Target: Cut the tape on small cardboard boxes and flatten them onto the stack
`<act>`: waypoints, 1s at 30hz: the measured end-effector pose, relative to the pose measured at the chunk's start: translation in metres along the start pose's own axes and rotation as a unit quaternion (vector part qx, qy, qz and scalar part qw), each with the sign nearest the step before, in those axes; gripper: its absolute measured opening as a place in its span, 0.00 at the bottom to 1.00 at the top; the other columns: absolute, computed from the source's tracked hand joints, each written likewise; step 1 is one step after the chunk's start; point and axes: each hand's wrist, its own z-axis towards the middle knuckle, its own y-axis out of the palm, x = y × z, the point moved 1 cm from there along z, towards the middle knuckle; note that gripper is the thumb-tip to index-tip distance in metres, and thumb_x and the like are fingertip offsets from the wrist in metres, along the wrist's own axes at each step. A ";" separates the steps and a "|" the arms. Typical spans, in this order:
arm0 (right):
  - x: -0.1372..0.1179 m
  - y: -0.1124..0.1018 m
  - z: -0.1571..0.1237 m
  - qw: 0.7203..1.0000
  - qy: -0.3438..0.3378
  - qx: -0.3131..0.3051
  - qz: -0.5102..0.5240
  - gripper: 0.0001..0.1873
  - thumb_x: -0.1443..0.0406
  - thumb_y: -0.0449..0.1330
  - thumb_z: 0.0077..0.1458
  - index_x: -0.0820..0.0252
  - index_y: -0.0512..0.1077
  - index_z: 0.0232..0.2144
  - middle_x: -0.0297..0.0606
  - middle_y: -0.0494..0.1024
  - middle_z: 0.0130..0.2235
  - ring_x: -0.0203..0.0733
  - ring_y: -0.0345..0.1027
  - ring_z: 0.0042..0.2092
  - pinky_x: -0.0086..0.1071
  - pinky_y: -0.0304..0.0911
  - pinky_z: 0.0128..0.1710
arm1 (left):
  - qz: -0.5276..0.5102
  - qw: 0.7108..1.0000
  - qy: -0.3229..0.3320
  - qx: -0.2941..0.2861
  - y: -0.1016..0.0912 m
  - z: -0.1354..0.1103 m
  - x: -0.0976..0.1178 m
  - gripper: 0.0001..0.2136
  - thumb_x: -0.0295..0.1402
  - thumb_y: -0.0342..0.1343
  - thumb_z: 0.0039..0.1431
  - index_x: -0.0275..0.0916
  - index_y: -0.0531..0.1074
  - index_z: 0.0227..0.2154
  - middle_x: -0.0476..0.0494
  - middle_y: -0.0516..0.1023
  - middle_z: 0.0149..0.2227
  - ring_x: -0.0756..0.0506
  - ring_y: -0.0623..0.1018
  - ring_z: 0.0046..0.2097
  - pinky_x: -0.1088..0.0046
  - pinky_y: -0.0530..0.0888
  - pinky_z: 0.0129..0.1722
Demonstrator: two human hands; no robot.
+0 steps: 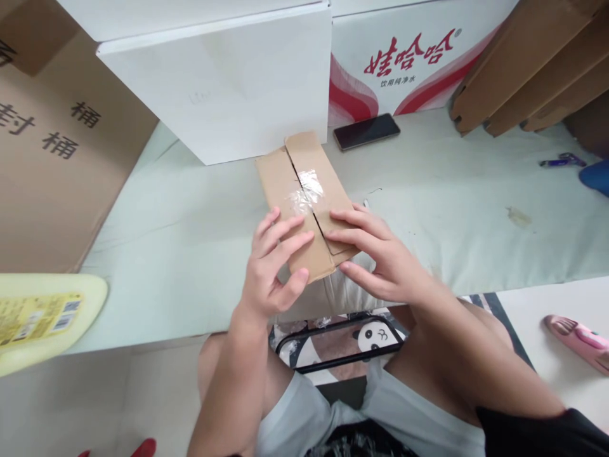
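Observation:
A small brown cardboard box (pixel 304 184) lies on the pale green mat (pixel 190 254), its two top flaps joined by clear tape. My left hand (pixel 271 266) grips the box's near left corner, fingers laid over the left flap and thumb under the edge. My right hand (pixel 375 254) presses its fingers flat on the right flap next to the seam, holding the near right side. Both hands sit at the end nearest me.
A white box (pixel 228 76) stands just behind the carton, with a red-and-white printed carton (pixel 409 57) to its right. A dark phone (pixel 366 131) lies on the mat. Large brown cartons stand at far left (pixel 52 146) and far right (pixel 533 63). A yellow bottle (pixel 42 320) is at left.

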 end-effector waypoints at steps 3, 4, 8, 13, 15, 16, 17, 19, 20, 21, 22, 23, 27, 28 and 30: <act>0.009 -0.006 -0.004 0.989 0.075 0.122 -0.024 0.12 0.59 0.54 0.66 0.54 0.73 0.48 0.45 0.80 0.52 0.50 0.75 0.56 0.49 0.72 0.57 | 0.017 1.000 -0.016 -0.002 0.000 -0.001 0.001 0.18 0.44 0.54 0.66 0.50 0.76 0.56 0.40 0.78 0.59 0.33 0.69 0.68 0.42 0.64 0.69; 0.014 -0.008 -0.005 0.979 0.125 0.152 -0.059 0.11 0.59 0.54 0.65 0.54 0.73 0.45 0.44 0.81 0.46 0.50 0.77 0.50 0.46 0.74 0.50 | 0.019 1.000 -0.024 0.004 0.000 -0.002 0.000 0.18 0.45 0.53 0.66 0.49 0.77 0.54 0.40 0.78 0.59 0.33 0.69 0.68 0.41 0.64 0.69; 0.042 -0.009 -0.014 0.913 0.345 0.014 -0.219 0.14 0.55 0.57 0.60 0.56 0.74 0.43 0.40 0.81 0.35 0.46 0.72 0.31 0.38 0.64 0.29 | 0.017 0.999 -0.035 0.001 -0.001 -0.004 -0.002 0.18 0.47 0.52 0.67 0.49 0.77 0.53 0.41 0.78 0.58 0.33 0.70 0.67 0.42 0.63 0.69; 0.062 -0.003 -0.018 0.852 0.438 -0.144 -0.247 0.26 0.60 0.60 0.52 0.58 0.70 0.54 0.41 0.81 0.34 0.47 0.70 0.29 0.34 0.56 0.26 | 0.019 1.000 -0.014 0.000 0.000 -0.003 -0.002 0.18 0.46 0.51 0.68 0.47 0.75 0.54 0.40 0.78 0.58 0.34 0.70 0.67 0.44 0.63 0.70; 0.061 -0.004 -0.014 0.865 0.459 -0.105 -0.172 0.30 0.62 0.60 0.52 0.57 0.66 0.58 0.39 0.81 0.34 0.46 0.71 0.30 0.36 0.59 0.29 | 0.036 0.999 -0.010 -0.011 0.001 -0.003 0.000 0.18 0.46 0.49 0.69 0.46 0.74 0.55 0.40 0.77 0.59 0.35 0.70 0.67 0.44 0.63 0.70; 0.059 -0.005 -0.012 0.880 0.459 -0.064 -0.107 0.30 0.63 0.59 0.53 0.55 0.64 0.59 0.38 0.81 0.35 0.44 0.71 0.30 0.36 0.61 0.31 | 0.040 0.999 -0.008 -0.017 0.002 -0.003 0.002 0.19 0.46 0.49 0.69 0.45 0.74 0.56 0.39 0.76 0.59 0.35 0.69 0.68 0.44 0.62 0.70; 0.057 -0.007 -0.010 0.893 0.449 -0.013 -0.033 0.28 0.63 0.59 0.53 0.54 0.64 0.57 0.37 0.81 0.36 0.42 0.71 0.30 0.36 0.63 0.32 | 0.039 0.999 -0.004 -0.021 0.003 -0.003 0.004 0.19 0.46 0.49 0.69 0.45 0.73 0.56 0.39 0.75 0.60 0.34 0.67 0.69 0.44 0.62 0.70; 0.051 -0.012 -0.006 0.903 0.402 0.100 0.112 0.19 0.61 0.58 0.55 0.52 0.67 0.50 0.35 0.79 0.36 0.40 0.70 0.29 0.36 0.65 0.32 | 0.028 0.999 0.006 -0.030 0.007 -0.003 0.008 0.22 0.48 0.50 0.68 0.43 0.71 0.58 0.37 0.74 0.61 0.33 0.65 0.70 0.43 0.61 0.71; 0.048 -0.015 -0.004 0.899 0.370 0.154 0.175 0.15 0.60 0.57 0.54 0.51 0.68 0.46 0.34 0.78 0.35 0.40 0.69 0.29 0.36 0.65 0.32 | 0.023 0.999 0.010 -0.035 0.009 -0.003 0.011 0.23 0.49 0.50 0.67 0.43 0.70 0.59 0.36 0.73 0.61 0.32 0.64 0.71 0.42 0.60 0.71; 0.044 -0.020 -0.002 0.891 0.335 0.203 0.231 0.12 0.59 0.57 0.53 0.51 0.68 0.42 0.34 0.77 0.34 0.40 0.69 0.29 0.36 0.65 0.31 | 0.019 0.999 0.014 -0.041 0.011 -0.003 0.015 0.25 0.50 0.51 0.66 0.43 0.70 0.59 0.36 0.73 0.61 0.31 0.63 0.71 0.41 0.60 0.71; 0.041 -0.024 0.000 0.879 0.302 0.242 0.279 0.12 0.59 0.57 0.51 0.50 0.68 0.40 0.33 0.75 0.34 0.40 0.68 0.30 0.37 0.65 0.31 | 0.016 0.999 0.017 -0.049 0.014 -0.003 0.018 0.26 0.50 0.53 0.65 0.42 0.69 0.60 0.36 0.73 0.61 0.31 0.62 0.71 0.41 0.60 0.71; 0.038 -0.029 0.002 0.867 0.272 0.271 0.318 0.14 0.60 0.57 0.48 0.49 0.68 0.40 0.32 0.73 0.33 0.40 0.67 0.30 0.37 0.65 0.32 | 0.014 0.998 0.020 -0.059 0.016 -0.004 0.021 0.26 0.50 0.54 0.64 0.42 0.69 0.60 0.35 0.72 0.61 0.31 0.62 0.71 0.42 0.60 0.71; 0.020 -0.044 0.007 0.868 0.198 0.319 0.325 0.14 0.59 0.65 0.46 0.46 0.68 0.36 0.27 0.62 0.25 0.37 0.58 0.25 0.34 0.61 0.26 | 0.009 0.995 0.031 -0.099 0.027 -0.005 0.033 0.27 0.50 0.55 0.63 0.40 0.68 0.60 0.35 0.72 0.61 0.32 0.61 0.72 0.45 0.60 0.72; 0.014 -0.045 0.007 0.877 0.167 0.333 0.303 0.13 0.56 0.67 0.49 0.48 0.67 0.33 0.26 0.58 0.23 0.36 0.55 0.23 0.32 0.57 0.23 | 0.007 0.994 0.031 -0.105 0.030 -0.005 0.035 0.28 0.50 0.55 0.63 0.40 0.68 0.60 0.35 0.72 0.61 0.32 0.61 0.72 0.46 0.60 0.72; 0.001 -0.046 0.003 0.892 0.114 0.359 0.251 0.14 0.53 0.66 0.54 0.51 0.68 0.29 0.26 0.56 0.19 0.34 0.51 0.20 0.31 0.51 0.19 | -0.001 0.993 0.034 -0.113 0.035 -0.006 0.039 0.28 0.51 0.56 0.63 0.40 0.69 0.60 0.35 0.72 0.61 0.31 0.60 0.72 0.47 0.61 0.72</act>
